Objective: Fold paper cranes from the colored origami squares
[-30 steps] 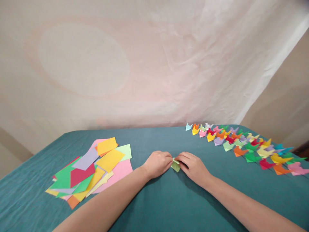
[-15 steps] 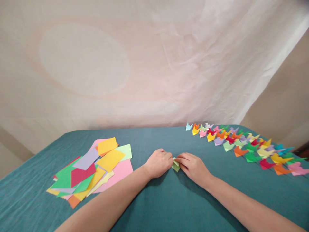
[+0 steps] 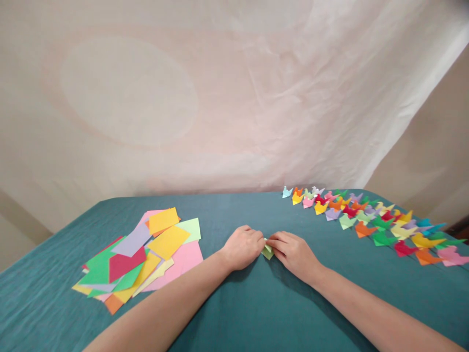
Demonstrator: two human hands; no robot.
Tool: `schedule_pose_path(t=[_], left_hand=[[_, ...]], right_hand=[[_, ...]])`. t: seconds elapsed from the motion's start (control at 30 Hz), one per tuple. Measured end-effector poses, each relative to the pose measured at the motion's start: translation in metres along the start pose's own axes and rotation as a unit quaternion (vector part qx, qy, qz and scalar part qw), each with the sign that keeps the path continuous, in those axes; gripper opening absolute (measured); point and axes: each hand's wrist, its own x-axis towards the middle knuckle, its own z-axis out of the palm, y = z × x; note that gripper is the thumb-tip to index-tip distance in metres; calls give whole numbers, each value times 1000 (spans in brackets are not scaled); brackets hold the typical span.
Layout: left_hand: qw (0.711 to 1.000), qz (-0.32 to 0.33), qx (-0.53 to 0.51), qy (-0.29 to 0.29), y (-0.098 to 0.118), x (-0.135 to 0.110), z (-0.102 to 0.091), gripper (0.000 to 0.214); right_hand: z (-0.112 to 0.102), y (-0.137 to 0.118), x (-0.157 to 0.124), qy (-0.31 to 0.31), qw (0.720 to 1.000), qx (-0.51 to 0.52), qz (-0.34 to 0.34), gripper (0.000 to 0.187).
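Observation:
A small folded piece of light green paper lies between my two hands at the middle of the table. My left hand is closed on its left side, with the fingertips curled out of sight. From the right, my right hand pinches the same paper between thumb and fingers. Part of the paper is hidden behind the fingers, so its full shape does not show.
Loose coloured paper sheets lie in an overlapping heap on the left. Several folded paper birds stand in rows on the right. A dark green cloth covers the table, and a pale sheet hangs behind it.
Both hands keep their hold on the light green paper, with the fingers shifted only slightly. The paper heap and the birds are unchanged.

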Motion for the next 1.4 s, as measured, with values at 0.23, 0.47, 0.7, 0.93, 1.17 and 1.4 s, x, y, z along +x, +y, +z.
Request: schedule_pose_path(t=[0.23,0.47,0.7,0.93,1.17,1.4], left_hand=[[1000,4,-10,-2,1,-1,-2,13],[1000,12,-22,10,3,0,-7,17],[1000,7,-18,13,3,-1,-3,17],[999,14,-24,18,3,-1,-3,14],[999,25,-28,13,3,-1,-3,14],[999,33,-30,16,4,-1,-1,16]], right_hand=[[1,0,-1,-1,1000,-25,-11,19],[-1,-1,0,-9,1000,-22,-16,18],[-3,2,-2,-15,999,29,0,40],[-5,0,0,-27,999,24,4,37],[-4,0,1,-25,999,25,4,38],[-2,2,0,-25,999,23,0,38]])
